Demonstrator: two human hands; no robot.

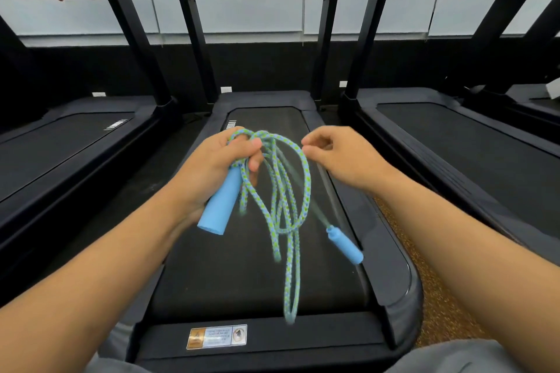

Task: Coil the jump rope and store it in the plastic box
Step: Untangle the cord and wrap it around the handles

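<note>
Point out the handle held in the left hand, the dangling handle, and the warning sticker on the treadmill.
held handle (pixel 218 206): head view, middle of the blue grip below the left hand.
dangling handle (pixel 345 246): head view, middle of its blue barrel.
warning sticker (pixel 216 336): head view, centre of the label.

Both forearms are bare from the bottom corners of the view to the wrists, with no sleeves, watch or rings showing. The left hand (pixel 212 166) and right hand (pixel 342 157) are ungloved. Grey fabric (pixel 454 357) covers the legs at the bottom edge.
</note>
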